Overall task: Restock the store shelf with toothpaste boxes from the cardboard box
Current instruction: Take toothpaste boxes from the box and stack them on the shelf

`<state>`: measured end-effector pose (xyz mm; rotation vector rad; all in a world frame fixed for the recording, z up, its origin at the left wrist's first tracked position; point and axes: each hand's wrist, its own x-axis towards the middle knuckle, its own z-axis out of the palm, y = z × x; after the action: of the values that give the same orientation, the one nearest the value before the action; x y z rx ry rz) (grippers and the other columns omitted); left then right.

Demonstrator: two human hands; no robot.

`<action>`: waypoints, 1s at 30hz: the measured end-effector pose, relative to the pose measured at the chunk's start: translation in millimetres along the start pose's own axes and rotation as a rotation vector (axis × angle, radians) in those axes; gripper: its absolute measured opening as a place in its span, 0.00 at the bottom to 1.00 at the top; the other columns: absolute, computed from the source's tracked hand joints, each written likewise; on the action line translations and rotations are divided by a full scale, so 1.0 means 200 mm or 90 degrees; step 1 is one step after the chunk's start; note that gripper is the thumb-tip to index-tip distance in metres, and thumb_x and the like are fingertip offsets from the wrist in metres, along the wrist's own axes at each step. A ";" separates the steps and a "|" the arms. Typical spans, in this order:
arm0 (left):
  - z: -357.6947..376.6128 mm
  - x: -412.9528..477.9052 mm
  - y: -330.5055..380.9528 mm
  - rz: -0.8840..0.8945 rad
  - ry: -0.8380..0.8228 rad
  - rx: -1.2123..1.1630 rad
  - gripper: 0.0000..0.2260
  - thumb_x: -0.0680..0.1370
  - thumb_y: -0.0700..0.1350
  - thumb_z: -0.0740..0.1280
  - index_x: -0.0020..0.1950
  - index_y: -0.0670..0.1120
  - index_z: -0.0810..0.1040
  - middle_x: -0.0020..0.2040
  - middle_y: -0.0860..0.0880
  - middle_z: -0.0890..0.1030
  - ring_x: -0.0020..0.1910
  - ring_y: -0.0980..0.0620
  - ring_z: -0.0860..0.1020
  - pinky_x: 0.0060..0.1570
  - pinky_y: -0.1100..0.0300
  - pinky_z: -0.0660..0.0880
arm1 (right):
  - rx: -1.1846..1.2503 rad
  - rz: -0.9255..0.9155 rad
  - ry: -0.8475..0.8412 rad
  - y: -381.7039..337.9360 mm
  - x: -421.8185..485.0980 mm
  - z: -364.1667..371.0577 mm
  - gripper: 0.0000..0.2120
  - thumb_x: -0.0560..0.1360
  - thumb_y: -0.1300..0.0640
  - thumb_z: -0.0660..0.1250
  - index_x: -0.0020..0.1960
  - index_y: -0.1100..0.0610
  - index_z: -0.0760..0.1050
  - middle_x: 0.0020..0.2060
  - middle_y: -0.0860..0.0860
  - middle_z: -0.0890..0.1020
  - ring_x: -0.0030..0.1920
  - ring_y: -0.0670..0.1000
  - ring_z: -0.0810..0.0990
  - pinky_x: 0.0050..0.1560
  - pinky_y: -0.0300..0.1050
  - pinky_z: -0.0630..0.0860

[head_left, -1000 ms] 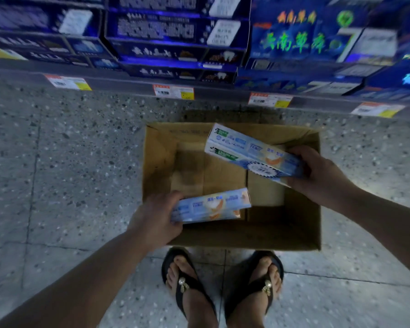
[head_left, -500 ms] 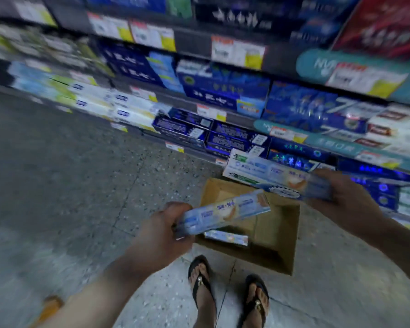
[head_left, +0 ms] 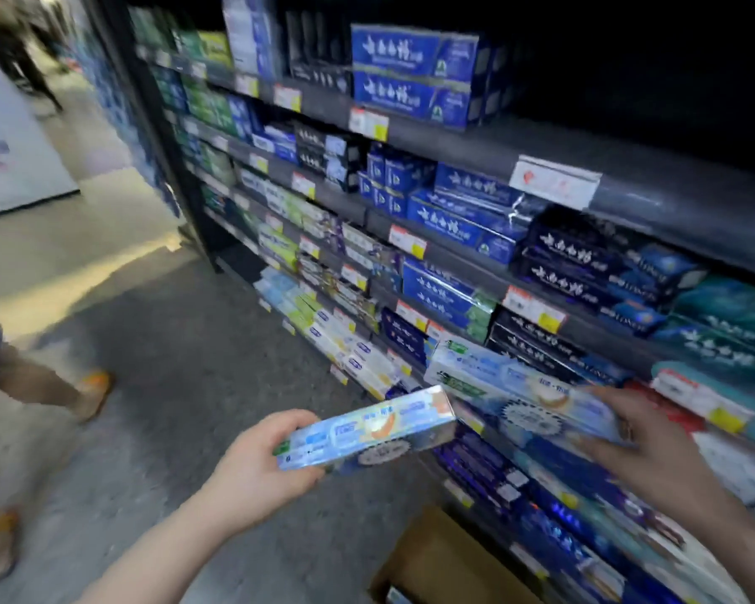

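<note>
My left hand (head_left: 264, 462) grips the left end of a light-blue toothpaste box (head_left: 367, 429), held level in front of me. My right hand (head_left: 641, 442) holds a larger light-blue and white toothpaste box (head_left: 511, 390) by its right end, up against the lower tiers of the store shelf (head_left: 454, 141). The shelf runs from upper left to lower right and is packed with blue, black and green toothpaste boxes. The cardboard box (head_left: 436, 555) stands open on the floor at the bottom, below my hands; only its left part shows.
A person's legs in orange shoes (head_left: 92, 390) walk on the grey speckled floor at the left. Another person (head_left: 14, 41) stands far up the aisle at top left. Price tags (head_left: 537, 311) line the shelf edges.
My view has lifted from the cardboard box up to the shelf. Both hands rose with their boxes, the right one closing on the shelf. A walking person has appeared at the left.
</note>
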<state>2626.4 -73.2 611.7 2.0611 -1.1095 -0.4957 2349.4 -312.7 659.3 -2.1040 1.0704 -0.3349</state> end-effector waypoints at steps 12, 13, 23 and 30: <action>-1.10 0.08 -0.13 -0.006 0.142 -0.013 0.23 0.52 0.61 0.68 0.47 0.63 0.76 0.44 0.64 0.81 0.43 0.62 0.78 0.40 0.72 0.70 | -0.048 -0.183 0.028 -1.12 0.44 0.14 0.24 0.70 0.54 0.71 0.64 0.51 0.70 0.56 0.45 0.72 0.55 0.46 0.70 0.54 0.40 0.64; -1.20 0.11 -0.17 -0.004 0.146 -0.015 0.23 0.52 0.61 0.68 0.46 0.64 0.76 0.43 0.64 0.81 0.42 0.61 0.78 0.39 0.71 0.70 | -0.048 -0.185 0.030 -1.21 0.49 0.20 0.24 0.70 0.54 0.71 0.64 0.50 0.70 0.56 0.45 0.72 0.54 0.46 0.70 0.53 0.40 0.64; -2.21 0.47 -0.63 0.022 0.179 0.013 0.21 0.52 0.55 0.70 0.43 0.70 0.73 0.41 0.72 0.77 0.40 0.70 0.76 0.38 0.79 0.66 | -0.032 -0.196 0.032 -2.14 0.91 0.78 0.24 0.72 0.52 0.69 0.66 0.49 0.67 0.56 0.45 0.71 0.50 0.47 0.73 0.44 0.35 0.71; -2.56 0.80 -0.88 -0.003 0.169 -0.010 0.23 0.48 0.61 0.67 0.42 0.72 0.74 0.42 0.70 0.79 0.38 0.63 0.78 0.40 0.70 0.71 | -0.064 -0.226 0.057 -2.54 1.25 0.95 0.25 0.71 0.50 0.69 0.66 0.49 0.67 0.57 0.42 0.70 0.60 0.47 0.71 0.54 0.40 0.66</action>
<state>3131.1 71.4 816.8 2.0463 -0.9402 -0.2224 2900.3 -221.3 867.3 -2.3891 0.7718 -0.5610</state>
